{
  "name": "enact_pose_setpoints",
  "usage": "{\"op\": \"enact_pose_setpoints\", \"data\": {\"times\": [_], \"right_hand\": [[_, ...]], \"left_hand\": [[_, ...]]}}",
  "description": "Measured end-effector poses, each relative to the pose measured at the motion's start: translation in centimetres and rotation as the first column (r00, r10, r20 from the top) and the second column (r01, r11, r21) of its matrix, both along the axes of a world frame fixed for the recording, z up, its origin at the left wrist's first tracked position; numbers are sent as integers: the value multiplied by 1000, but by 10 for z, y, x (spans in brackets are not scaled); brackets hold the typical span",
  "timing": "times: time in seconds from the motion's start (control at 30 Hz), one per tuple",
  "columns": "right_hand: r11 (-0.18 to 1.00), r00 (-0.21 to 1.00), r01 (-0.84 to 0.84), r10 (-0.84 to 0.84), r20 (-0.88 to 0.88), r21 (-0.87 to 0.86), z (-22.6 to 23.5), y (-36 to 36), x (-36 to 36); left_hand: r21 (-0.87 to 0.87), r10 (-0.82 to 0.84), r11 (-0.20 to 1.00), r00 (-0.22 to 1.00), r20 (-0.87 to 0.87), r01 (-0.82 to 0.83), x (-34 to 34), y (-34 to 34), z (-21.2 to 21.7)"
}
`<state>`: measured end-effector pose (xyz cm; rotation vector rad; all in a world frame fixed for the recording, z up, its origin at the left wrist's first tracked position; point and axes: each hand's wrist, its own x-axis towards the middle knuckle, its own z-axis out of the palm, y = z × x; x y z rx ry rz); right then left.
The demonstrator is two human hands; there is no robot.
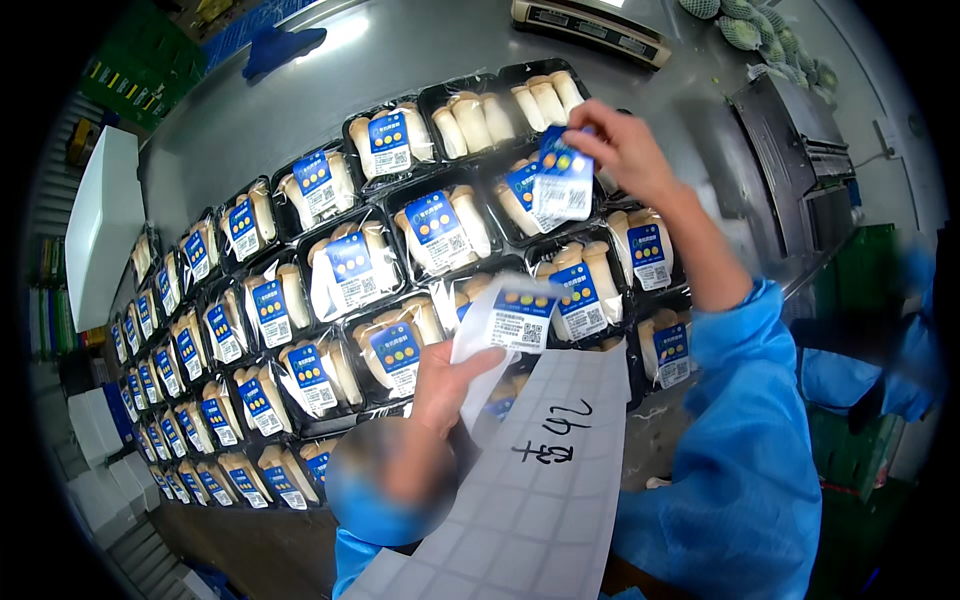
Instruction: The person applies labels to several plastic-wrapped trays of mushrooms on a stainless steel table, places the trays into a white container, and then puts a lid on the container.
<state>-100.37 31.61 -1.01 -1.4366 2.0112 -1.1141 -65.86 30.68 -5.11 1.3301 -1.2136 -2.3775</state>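
My left hand (442,385) grips a long white strip of label backing paper (530,470) near its top end. A blue-and-white label (520,318) is on the strip close to my thumb, and handwriting marks the paper lower down. My right hand (625,150) pinches a loose blue-and-white label (564,182) by its upper edge. That label hangs over a mushroom pack (516,200) that has a label of its own. Behind it, two film-wrapped black trays of thick white-stemmed mushrooms, one pack (473,122) and another pack (546,98), show no label.
Several rows of labelled mushroom packs (350,268) cover the metal table (225,130) to the left. A scale (590,35) stands at the back, beside net-wrapped green produce (740,30). A metal machine (800,140) is at right; a white foam box (105,225) is at left.
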Motion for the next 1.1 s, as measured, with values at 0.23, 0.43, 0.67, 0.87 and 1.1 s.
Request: {"op": "enact_pose_setpoints", "data": {"times": [0.23,0.43,0.67,0.87,1.1], "right_hand": [[968,890,18,99,-446,251,11,18,-111],[886,771,-164,389,-504,434,-11,20,-130],[842,653,-289,522,-550,456,-45,7,-140],[935,698,36,228,-679,352,-63,36,-110],[915,649,245,91,-755,321,-88,52,-73]], "left_hand": [[37,94,995,994,-57,-92,26,1,-19],[58,139,989,989,-52,-136,21,4,-26],[24,161,987,987,-16,-161,5,4,-19],[32,167,985,986,-9,-167,7,2,-21],[-45,160,986,987,-11,-161,-1,0,-8]]}}
